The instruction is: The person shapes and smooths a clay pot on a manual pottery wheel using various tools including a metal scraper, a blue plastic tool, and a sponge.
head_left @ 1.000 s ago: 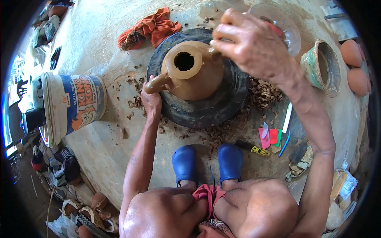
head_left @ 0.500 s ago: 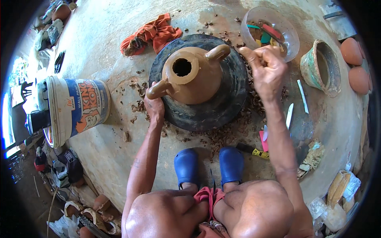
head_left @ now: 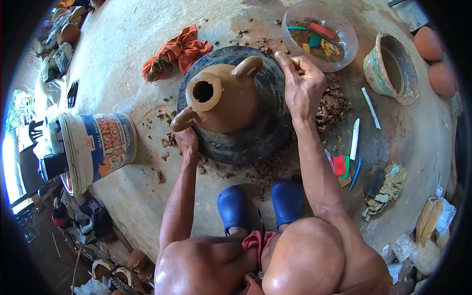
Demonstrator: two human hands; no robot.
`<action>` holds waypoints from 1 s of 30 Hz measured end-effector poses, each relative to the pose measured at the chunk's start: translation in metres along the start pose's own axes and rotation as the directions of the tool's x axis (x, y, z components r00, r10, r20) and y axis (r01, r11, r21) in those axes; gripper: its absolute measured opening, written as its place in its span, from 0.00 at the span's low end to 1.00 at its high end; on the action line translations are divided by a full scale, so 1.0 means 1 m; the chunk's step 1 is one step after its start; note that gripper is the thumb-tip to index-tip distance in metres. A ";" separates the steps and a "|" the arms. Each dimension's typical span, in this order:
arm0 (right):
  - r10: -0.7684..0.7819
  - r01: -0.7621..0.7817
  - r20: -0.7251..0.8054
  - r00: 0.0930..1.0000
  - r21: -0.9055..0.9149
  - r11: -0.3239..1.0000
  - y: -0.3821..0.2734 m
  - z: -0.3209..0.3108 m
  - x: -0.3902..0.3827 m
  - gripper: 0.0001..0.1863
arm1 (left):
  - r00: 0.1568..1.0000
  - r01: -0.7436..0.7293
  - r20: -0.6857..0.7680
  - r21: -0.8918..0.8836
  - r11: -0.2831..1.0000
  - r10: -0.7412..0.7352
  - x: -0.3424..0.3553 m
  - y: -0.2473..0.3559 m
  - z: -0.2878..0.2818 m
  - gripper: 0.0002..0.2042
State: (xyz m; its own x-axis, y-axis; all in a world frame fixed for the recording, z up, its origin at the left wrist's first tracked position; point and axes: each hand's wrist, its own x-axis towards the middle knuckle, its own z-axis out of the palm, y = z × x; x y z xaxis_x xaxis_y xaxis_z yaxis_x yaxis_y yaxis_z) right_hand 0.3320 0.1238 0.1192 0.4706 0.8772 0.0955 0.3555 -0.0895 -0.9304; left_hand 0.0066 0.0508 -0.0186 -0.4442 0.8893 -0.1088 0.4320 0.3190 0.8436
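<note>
A brown clay pot [head_left: 232,110] with a round mouth and two stubby projections sits on a round dark turntable [head_left: 231,155]. My left hand [head_left: 187,143] is under the pot's left projection, at the turntable's edge; its fingers are mostly hidden. Over the turntable's right edge, my right hand [head_left: 306,88] is closed, fingers curled and thumb stretched forward near the pot's right projection. Anything inside its fingers is too small or hidden to make out.
Clay shavings [head_left: 333,105] surround the turntable. A clear bowl [head_left: 348,54] of coloured pieces and a green-stained pot [head_left: 374,71] stand right of an orange cloth [head_left: 184,51]. White tools [head_left: 355,140] and a blue stick [head_left: 356,173] lie right; a paint bucket [head_left: 96,147] is left.
My right hand has moved left, closer to the pot's right projection. The pot appears turned slightly, and the view has shifted. The blue stick shows beside my right forearm.
</note>
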 end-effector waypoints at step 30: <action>-0.164 0.124 0.237 0.958 0.172 0.977 -0.016 0.040 -0.022 0.14 | 0.989 0.122 -0.081 -0.063 0.990 -0.127 -0.004 0.007 -0.013 0.18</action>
State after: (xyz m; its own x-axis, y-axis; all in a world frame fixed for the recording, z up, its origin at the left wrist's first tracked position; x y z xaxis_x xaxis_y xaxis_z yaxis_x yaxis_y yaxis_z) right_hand 0.2836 0.1243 0.1182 0.2007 0.9666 0.1596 0.2672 0.1027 -0.9581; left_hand 0.0013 0.0450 -0.0053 -0.5579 0.8118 -0.1721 0.3241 0.4041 0.8554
